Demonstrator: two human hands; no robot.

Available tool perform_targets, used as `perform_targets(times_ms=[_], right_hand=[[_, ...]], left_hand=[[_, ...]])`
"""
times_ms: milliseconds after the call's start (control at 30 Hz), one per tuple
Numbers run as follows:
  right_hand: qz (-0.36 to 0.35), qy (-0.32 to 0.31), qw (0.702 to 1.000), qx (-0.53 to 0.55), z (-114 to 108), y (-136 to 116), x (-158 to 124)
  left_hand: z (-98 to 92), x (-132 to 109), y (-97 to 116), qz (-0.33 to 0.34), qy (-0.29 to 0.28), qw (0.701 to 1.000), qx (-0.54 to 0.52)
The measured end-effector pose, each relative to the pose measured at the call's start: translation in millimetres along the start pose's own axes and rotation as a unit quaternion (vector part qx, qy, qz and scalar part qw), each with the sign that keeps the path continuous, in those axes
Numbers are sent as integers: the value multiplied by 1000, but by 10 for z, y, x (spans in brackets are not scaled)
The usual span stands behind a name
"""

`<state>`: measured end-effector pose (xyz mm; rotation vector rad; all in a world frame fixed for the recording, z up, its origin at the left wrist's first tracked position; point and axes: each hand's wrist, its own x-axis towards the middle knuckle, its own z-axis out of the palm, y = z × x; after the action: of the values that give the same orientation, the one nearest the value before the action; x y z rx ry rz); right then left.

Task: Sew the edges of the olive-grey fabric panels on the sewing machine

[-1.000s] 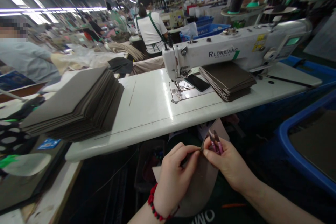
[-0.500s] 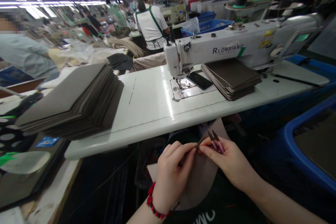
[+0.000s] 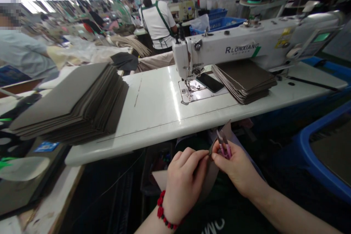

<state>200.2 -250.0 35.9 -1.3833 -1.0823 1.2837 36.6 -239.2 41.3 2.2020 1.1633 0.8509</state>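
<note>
Brown panel had swung more upright, its tip reaching the white sewing table edge. Left hand was closed, pinching the panel's rim; right hand, angled in from lower right, was closed on pink-handled thread snips, held steady just beside that pinch.

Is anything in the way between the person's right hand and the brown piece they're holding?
Nothing visible is in the way. The right hand touches the brown sheet, and the pink-handled snips it holds sit right by the sheet's edge. The left hand pinches that same edge.
</note>
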Motion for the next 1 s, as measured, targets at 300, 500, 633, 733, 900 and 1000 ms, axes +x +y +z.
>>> perform_targets(times_ms=[300,500,633,733,900,1000], right_hand=[[-54,-43,989,-127,-207,-137,269],[-176,133,795,-566,-642,17,1225],[-211,94,691,-685,-751,251,1751],[-242,86,664,-702,-741,261,1881],[-321,84,783,-526,-202,18,1574],[-227,-177,918,-273,494,14,1204]], left_hand=[[-224,19,-170,-124,12,985,-116],[-548,-99,-310,-240,2,948,-209],[-674,-198,-401,-306,-13,902,-305],[-759,-272,-457,-316,-2,883,-346],[-995,-436,-383,-188,-31,941,-280],[-1138,-541,-260,-80,-115,952,-270]])
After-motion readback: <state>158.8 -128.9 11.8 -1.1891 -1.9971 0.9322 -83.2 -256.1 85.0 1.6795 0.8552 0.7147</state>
